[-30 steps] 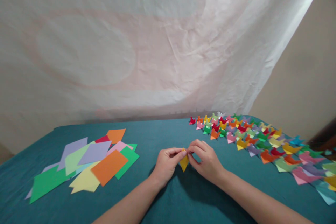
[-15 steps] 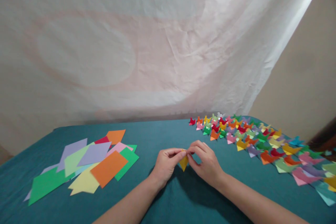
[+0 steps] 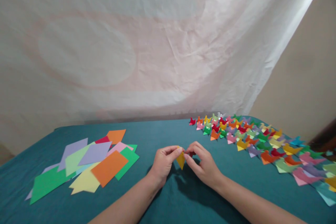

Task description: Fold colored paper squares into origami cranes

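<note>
A small folded piece of yellow paper (image 3: 181, 160) hangs just above the teal tablecloth (image 3: 168, 196) at the middle of the table. My left hand (image 3: 163, 162) pinches its upper left edge between thumb and fingers. My right hand (image 3: 202, 162) pinches it from the right, fingers curled. Both forearms reach in from the bottom edge.
A loose spread of flat coloured paper sheets (image 3: 86, 164) lies at the left, an orange one (image 3: 109, 167) on top. Rows of several small folded paper figures (image 3: 257, 140) run along the right side to the table's edge. A creased white sheet (image 3: 147, 42) hangs behind.
Both hands have lifted the yellow paper slightly and shifted a little left. The piece has turned narrower between the fingertips.
</note>
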A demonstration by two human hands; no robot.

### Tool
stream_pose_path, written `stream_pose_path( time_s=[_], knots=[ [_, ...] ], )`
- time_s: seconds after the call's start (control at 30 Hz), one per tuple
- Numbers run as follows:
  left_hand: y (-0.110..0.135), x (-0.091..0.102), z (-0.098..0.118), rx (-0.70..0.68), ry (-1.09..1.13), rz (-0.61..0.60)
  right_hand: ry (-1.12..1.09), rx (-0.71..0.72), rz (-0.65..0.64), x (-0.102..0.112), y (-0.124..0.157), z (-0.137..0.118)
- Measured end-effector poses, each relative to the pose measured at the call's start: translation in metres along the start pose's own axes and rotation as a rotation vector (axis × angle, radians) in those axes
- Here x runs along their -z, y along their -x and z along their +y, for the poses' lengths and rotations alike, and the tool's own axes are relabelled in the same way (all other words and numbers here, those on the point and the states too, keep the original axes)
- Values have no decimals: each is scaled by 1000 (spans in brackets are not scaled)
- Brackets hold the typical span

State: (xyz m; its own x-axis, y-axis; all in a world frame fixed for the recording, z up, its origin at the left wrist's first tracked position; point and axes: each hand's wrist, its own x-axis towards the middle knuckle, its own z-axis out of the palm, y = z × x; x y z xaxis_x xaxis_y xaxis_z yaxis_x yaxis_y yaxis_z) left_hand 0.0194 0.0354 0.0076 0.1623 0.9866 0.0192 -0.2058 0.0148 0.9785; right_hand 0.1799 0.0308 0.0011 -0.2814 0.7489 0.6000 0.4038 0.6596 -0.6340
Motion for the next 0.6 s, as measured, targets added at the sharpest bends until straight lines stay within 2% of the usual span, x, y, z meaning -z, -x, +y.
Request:
stream_pose_path(
  time_s=[0.17, 0.33, 0.6],
  knots=[
    [-1, 0, -2, -2, -1, 5, -49, -22, -33, -3, 0, 3],
    [-2, 0, -4, -11, 28, -55, -91, -75, -6, -2, -2, 4],
    [-1, -4, -3, -61, -21, -41, -119, -94, 54, -2, -2, 5]
  ],
)
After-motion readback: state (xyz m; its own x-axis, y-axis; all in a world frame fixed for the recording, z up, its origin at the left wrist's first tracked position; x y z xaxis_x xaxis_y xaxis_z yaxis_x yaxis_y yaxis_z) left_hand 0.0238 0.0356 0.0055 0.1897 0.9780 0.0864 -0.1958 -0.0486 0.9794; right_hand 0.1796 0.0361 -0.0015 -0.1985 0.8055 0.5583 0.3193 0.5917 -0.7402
